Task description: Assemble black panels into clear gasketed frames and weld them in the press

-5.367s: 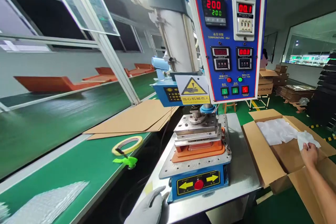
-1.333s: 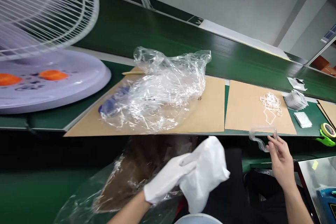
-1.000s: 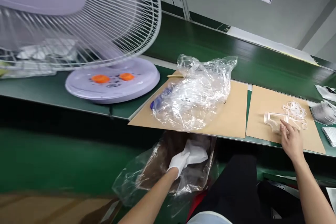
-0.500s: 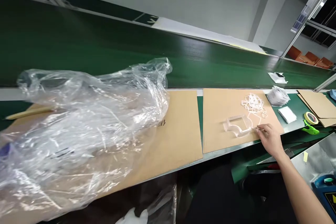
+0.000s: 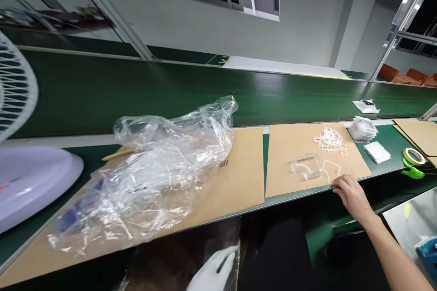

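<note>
My bare right hand (image 5: 351, 193) rests at the front edge of a brown cardboard sheet (image 5: 290, 145), fingers loosely curled and holding nothing. Just left of it a clear plastic frame piece (image 5: 307, 167) lies on the sheet. Farther back on the same sheet is a tangle of thin white plastic strips (image 5: 330, 139). My left hand (image 5: 215, 275), in a white glove, shows low at the frame's bottom beside a plastic bag below the table edge. Its fingers are only partly seen.
A crumpled clear plastic bag (image 5: 153, 177) lies on a second cardboard sheet (image 5: 235, 182). A fan base (image 5: 30, 182) stands at left. Tape roll (image 5: 414, 156), green cutter (image 5: 411, 173) and small packets (image 5: 375, 151) sit at right. The green conveyor belt (image 5: 205, 95) runs behind.
My right hand set the clear frame piece down on the cardboard and drew back to the sheet's edge. My gloved left hand dropped the white cloth below the table. The view swung right.
</note>
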`<action>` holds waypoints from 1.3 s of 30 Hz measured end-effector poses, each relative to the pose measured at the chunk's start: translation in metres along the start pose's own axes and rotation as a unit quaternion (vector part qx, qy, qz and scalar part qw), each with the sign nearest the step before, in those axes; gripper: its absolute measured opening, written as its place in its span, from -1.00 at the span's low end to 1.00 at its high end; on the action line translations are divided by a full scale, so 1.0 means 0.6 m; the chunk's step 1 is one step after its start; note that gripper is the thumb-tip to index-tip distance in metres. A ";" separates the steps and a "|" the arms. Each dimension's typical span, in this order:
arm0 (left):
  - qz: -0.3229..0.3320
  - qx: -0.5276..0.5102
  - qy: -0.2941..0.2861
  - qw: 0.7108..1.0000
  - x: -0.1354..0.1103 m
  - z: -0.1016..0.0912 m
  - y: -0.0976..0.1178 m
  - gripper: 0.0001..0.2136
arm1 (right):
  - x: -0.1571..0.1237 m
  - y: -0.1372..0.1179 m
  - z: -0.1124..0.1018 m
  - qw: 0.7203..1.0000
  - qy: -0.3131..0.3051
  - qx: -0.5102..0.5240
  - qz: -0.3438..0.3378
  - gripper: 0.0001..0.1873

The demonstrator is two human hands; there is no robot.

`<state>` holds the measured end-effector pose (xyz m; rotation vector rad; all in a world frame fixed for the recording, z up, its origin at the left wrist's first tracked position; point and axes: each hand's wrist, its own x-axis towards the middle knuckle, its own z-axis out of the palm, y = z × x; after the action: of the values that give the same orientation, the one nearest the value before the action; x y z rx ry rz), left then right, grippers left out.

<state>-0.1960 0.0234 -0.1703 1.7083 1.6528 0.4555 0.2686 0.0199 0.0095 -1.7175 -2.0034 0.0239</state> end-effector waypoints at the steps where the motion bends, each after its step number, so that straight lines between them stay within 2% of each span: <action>1: 0.023 -0.008 0.003 1.000 -0.003 -0.004 0.032 -0.61 | -0.002 -0.001 -0.002 1.000 0.011 0.003 -0.002 -0.83; 4: 0.095 -0.036 0.010 0.995 -0.007 -0.025 0.137 -0.66 | -0.004 -0.006 -0.023 0.998 0.056 0.031 0.019 -0.79; 7: 0.194 -0.058 0.036 0.979 0.012 -0.056 0.256 -0.69 | 0.005 -0.015 -0.071 0.985 0.114 0.098 0.081 -0.81; 9: 0.281 -0.058 0.066 0.956 0.044 -0.072 0.335 -0.69 | 0.014 -0.024 -0.113 0.974 0.134 0.137 0.123 -0.75; 11: 0.351 -0.023 0.073 0.933 0.088 -0.077 0.406 -0.69 | 0.019 -0.037 -0.156 0.966 0.135 0.164 0.147 -0.69; 13: 0.384 0.058 0.057 0.920 0.133 -0.071 0.462 -0.62 | 0.019 -0.052 -0.193 0.964 0.122 0.178 0.157 -0.66; 15: 0.393 0.150 0.027 0.907 0.172 -0.058 0.500 -0.48 | 0.014 -0.067 -0.220 0.965 0.106 0.177 0.161 -0.65; 16: 0.398 0.186 0.010 0.898 0.187 -0.051 0.512 -0.48 | 0.010 -0.073 -0.229 0.966 0.099 0.175 0.161 -0.66; 18: 0.418 0.224 -0.016 0.880 0.212 -0.038 0.523 -0.61 | 0.003 -0.083 -0.239 0.969 0.088 0.173 0.154 -0.68; 20: 0.447 0.223 -0.026 0.866 0.230 -0.031 0.521 -0.73 | 0.000 -0.091 -0.243 0.971 0.078 0.176 0.142 -0.69; 23: 0.472 0.198 -0.031 0.859 0.246 -0.033 0.507 -0.75 | 0.005 -0.098 -0.244 0.971 0.054 0.188 0.137 -0.72; 26: 0.466 0.167 -0.010 0.869 0.236 -0.052 0.497 -0.65 | 0.017 -0.105 -0.243 0.963 0.030 0.223 0.150 -0.71; 29: 0.464 0.062 0.009 0.884 0.196 -0.085 0.502 -0.59 | 0.031 -0.117 -0.239 0.943 0.015 0.285 0.170 -0.70; 30: 0.461 0.011 -0.010 0.887 0.179 -0.095 0.507 -0.58 | 0.036 -0.122 -0.237 0.934 0.012 0.310 0.176 -0.69; 32: 0.438 -0.090 -0.099 0.889 0.147 -0.109 0.522 -0.52 | 0.047 -0.133 -0.232 0.918 0.017 0.354 0.179 -0.67; 34: 0.396 -0.173 -0.213 0.876 0.126 -0.109 0.540 -0.45 | 0.059 -0.144 -0.229 0.906 0.027 0.384 0.176 -0.66; 36: 0.361 -0.237 -0.296 0.852 0.116 -0.102 0.559 -0.45 | 0.069 -0.152 -0.228 0.899 0.034 0.401 0.171 -0.65; 37: 0.351 -0.261 -0.317 0.841 0.114 -0.098 0.568 -0.48 | 0.073 -0.154 -0.229 0.898 0.037 0.404 0.170 -0.64; 39: 0.347 -0.288 -0.324 0.832 0.112 -0.096 0.587 -0.54 | 0.078 -0.156 -0.232 0.900 0.043 0.397 0.173 -0.61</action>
<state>0.0266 0.1257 0.0980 1.6640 0.3141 0.5461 0.2306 0.0025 0.1786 -1.4405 -1.3005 0.7611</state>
